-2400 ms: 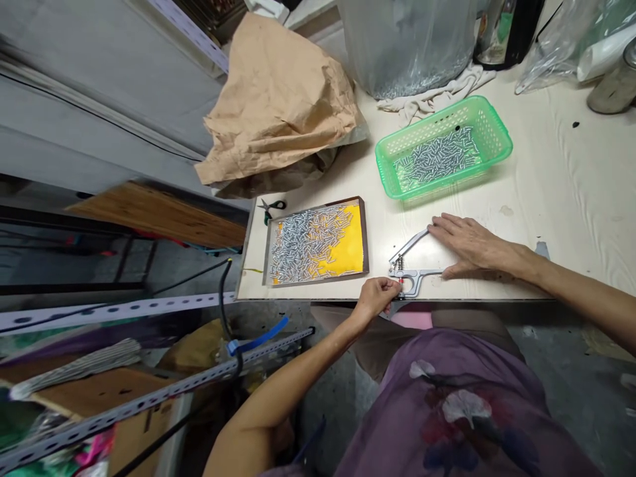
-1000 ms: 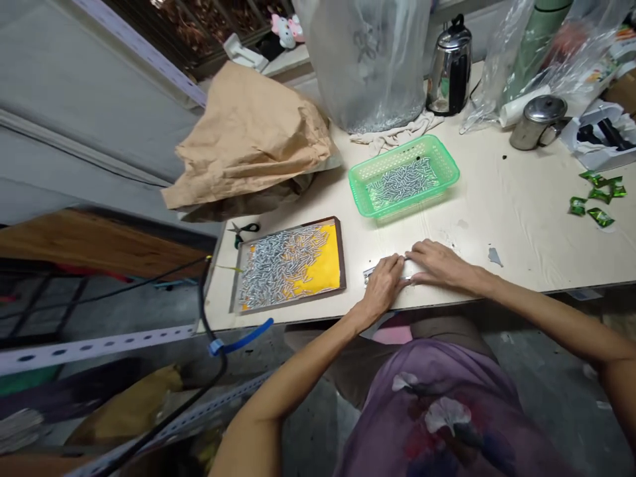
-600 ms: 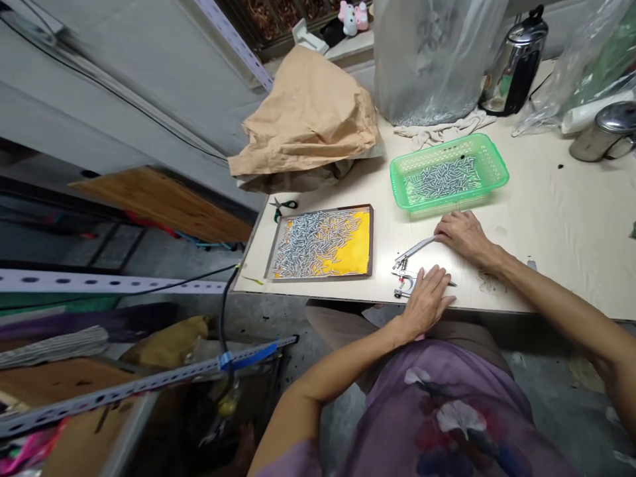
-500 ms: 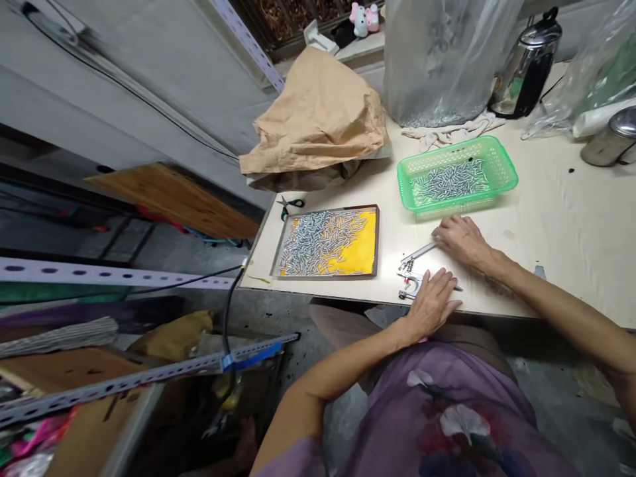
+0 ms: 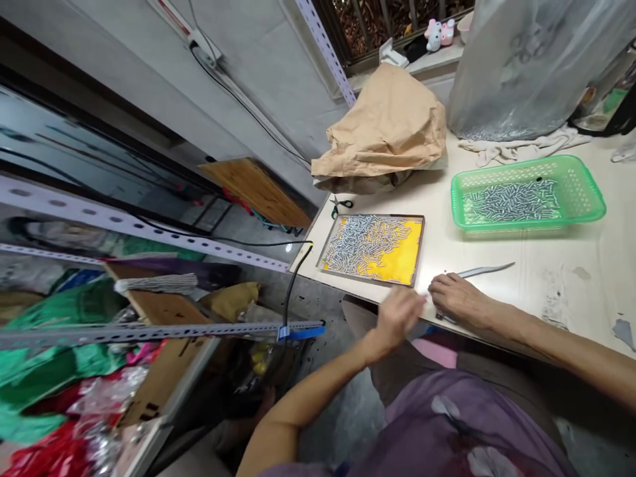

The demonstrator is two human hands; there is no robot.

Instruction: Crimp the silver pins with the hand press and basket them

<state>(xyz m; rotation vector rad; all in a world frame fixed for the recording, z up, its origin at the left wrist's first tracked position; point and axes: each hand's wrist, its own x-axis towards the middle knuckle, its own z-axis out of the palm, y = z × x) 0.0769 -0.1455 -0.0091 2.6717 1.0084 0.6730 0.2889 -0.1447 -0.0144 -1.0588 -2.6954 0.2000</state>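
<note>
My right hand (image 5: 457,298) is closed over the head of silver snap-type pliers near the table's front edge. One handle of the pliers (image 5: 489,270) sticks out to the right behind it; most of the tool is hidden. My left hand (image 5: 401,317), slightly blurred, is just left of it with fingers curled and pinched together at the edge. Anything between those fingertips is too small to make out. Left of the hands lies a shallow tray (image 5: 416,255) with a yellow bottom and many small metal pins (image 5: 355,242).
A green plastic basket (image 5: 591,212) holding similar pins stands behind my right hand. Small scissors (image 5: 342,204) lie behind the tray. Brown crumpled paper (image 5: 387,132) and a big clear bag (image 5: 517,86) stand at the back. A metal shelf frame (image 5: 199,324) is at left.
The view has swung left. My right hand has moved from the handle's end onto the head of the pliers. My left hand has left the pliers, and its fingers have curled in.
</note>
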